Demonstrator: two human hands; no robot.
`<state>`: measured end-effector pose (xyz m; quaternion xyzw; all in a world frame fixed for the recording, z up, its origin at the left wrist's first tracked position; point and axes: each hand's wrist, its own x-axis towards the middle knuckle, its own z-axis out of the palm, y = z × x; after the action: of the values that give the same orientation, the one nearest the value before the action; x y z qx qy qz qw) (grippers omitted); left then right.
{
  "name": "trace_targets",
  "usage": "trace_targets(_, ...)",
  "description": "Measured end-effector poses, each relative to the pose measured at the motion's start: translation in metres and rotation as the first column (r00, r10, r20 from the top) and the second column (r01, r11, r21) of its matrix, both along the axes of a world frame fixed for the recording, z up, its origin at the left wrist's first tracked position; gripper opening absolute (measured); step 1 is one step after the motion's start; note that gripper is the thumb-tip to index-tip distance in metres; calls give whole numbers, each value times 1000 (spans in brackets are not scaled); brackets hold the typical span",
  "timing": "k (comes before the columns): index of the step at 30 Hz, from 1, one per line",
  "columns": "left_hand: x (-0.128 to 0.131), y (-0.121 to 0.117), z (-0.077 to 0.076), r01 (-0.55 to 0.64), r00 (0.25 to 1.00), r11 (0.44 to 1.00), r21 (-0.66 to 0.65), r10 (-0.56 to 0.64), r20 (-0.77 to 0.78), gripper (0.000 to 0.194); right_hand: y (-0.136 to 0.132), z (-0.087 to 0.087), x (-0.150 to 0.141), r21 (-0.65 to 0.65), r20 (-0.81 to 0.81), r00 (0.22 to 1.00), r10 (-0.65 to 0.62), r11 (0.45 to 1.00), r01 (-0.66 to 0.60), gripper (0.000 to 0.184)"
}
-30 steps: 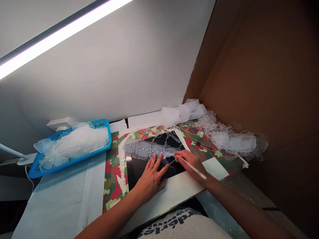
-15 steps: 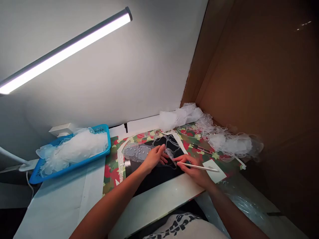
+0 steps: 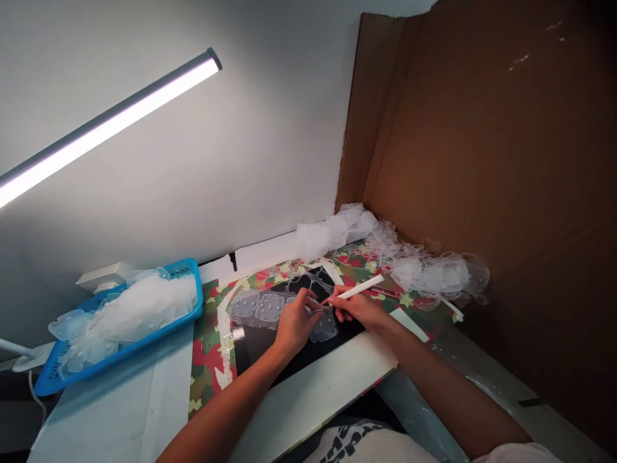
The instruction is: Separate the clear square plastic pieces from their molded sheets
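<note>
Two hands: both held over the black sheet [image 3: 258, 363], fingertips close together.
Left hand [image 3: 295, 325]: thumb and fingers bent inward at the upper edge of the lace piece [image 3: 324, 328]; edge seemingly pinched, exact contact hidden.
Right hand [image 3: 355, 307]: closed around the white stick [image 3: 361, 287], gripped like a pen; its far end is pointed up and to the right.
Lace piece: hung below the fingertips, over the black sheet.
Lace strip [image 3: 258, 307]: laid on the black sheet, left of the left hand; partly covered by that hand.
Black sheet: placed on the patterned board [image 3: 205, 370].
White panel [image 3: 313, 395]: set along the near side of the black sheet.
Blue basket [image 3: 195, 308]: placed at left, filled with white mesh [image 3: 139, 308].
Mesh pile [image 3: 429, 271]: heaped at the board's right rear, beside the cardboard [image 3: 482, 161].
Slim tool [image 3: 383, 292]: laid on the board, beyond the right hand.
Lamp [image 3: 110, 122]: mounted above, switched on.
</note>
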<state>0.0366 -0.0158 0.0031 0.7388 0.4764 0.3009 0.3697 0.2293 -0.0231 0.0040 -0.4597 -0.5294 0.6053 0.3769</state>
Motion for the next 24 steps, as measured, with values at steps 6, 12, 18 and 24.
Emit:
trace_targets(6,-1,-2,-5,-5,998,1000,6,5,57,23,3,-1,-3,52,44,998,-52,997,49,35)
trace_targets(12,-3,-2,-6,-10,994,1000,-2,10,113,22,4,4,-3,-63,-25,1000,17,998,-19,39)
trace_targets(18,-2,-13,-4,-55,991,996,77,45,128,15,3,10,-8,34,210,975,-73,997,67,26)
trace_targets(24,-22,-54,11,-226,919,968,108,175,353,11,7,2,9,222,458,867,-198,969,104,19)
